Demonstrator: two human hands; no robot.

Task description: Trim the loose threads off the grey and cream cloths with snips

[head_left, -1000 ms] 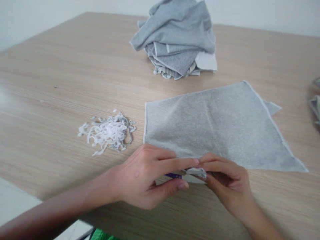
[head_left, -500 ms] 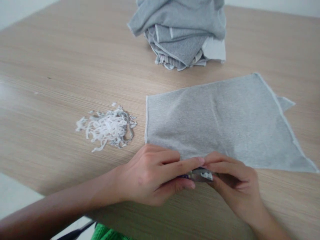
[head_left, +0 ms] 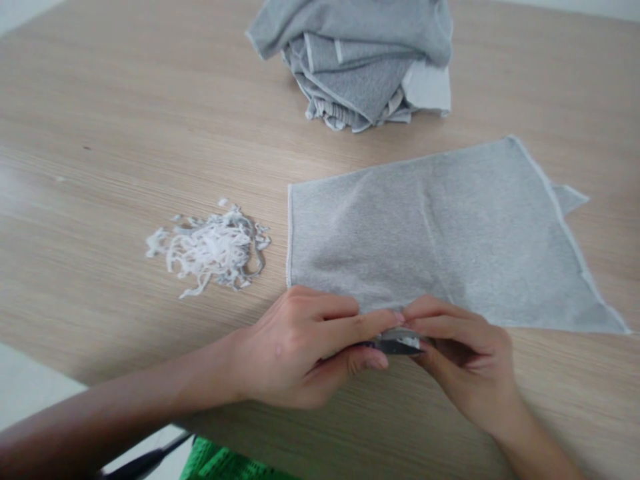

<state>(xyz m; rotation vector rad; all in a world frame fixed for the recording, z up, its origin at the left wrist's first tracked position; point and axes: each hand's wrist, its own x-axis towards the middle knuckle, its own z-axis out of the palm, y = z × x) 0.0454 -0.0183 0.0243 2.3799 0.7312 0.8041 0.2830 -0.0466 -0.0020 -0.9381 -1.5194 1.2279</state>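
Note:
A grey cloth piece (head_left: pixel 400 233) with pale stitched edges lies flat in front of my hands. My left hand (head_left: pixel 310 347) is closed round a small metal cutting tool (head_left: pixel 397 343), whose blades point right and stand slightly apart. My right hand (head_left: pixel 460 353) pinches the near edge of the cloth at the blade tips. A bit of white material shows between the blades. The fingertips of both hands almost meet above the tool.
A heap of white and grey thread scraps (head_left: pixel 215 247) lies on the wooden table (head_left: pixel 125 133), left of the cloth. Behind stands a pile of folded grey cloths (head_left: pixel 360 67). Something green (head_left: pixel 220 463) shows below the table's near edge.
The blades look a little differently angled, with the lower blade showing more. The whole view has shifted slightly, so the cloth and scraps appear a bit higher.

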